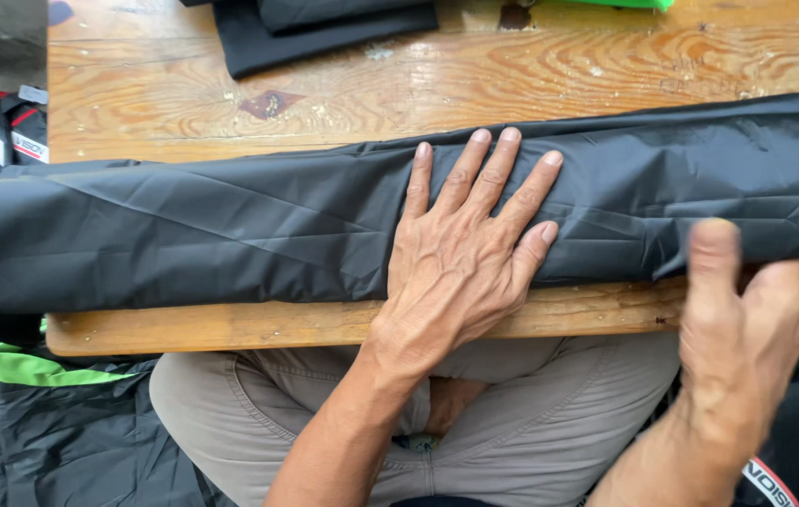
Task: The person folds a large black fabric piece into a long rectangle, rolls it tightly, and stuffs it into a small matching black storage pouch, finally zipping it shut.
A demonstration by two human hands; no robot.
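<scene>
Black fabric (230, 230) is lying folded in a long strip across the wooden table (324, 89). The left hand (460, 258) is pressing flat on it, fingers spread. The right hand (747, 338) is hovering blurred at the table's near edge, fingers loosely curled, holding nothing visible.

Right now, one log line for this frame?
left hand: flat on black fabric | right hand: raised at fabric's near edge, blurred | wooden table: fabric folded lengthwise
</scene>
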